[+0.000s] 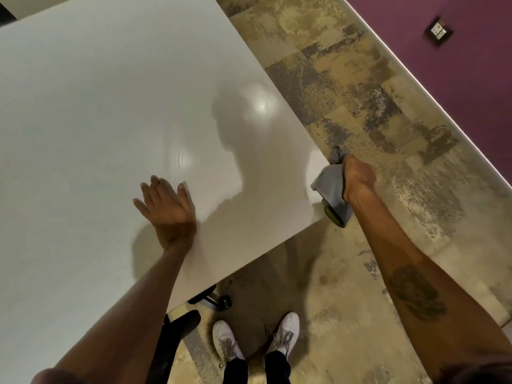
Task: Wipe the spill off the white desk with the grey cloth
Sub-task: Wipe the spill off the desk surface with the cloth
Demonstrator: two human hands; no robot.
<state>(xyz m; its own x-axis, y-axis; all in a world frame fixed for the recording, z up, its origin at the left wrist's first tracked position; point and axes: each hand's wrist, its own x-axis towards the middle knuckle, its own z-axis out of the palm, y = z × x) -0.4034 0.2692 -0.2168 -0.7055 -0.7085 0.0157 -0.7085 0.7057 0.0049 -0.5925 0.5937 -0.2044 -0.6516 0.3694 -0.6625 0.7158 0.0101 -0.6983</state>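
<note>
While the left hand (166, 209) lies spread, the right hand (357, 176) grips the grey cloth (331, 187) at the white desk (97, 106) corner

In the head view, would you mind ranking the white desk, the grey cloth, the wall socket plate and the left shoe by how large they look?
1. white desk, by far the largest.
2. left shoe and grey cloth: these look alike; the right hand covers part of the bunched cloth, so I won't rank them.
3. wall socket plate, smallest, though it is farthest from the camera.
</note>
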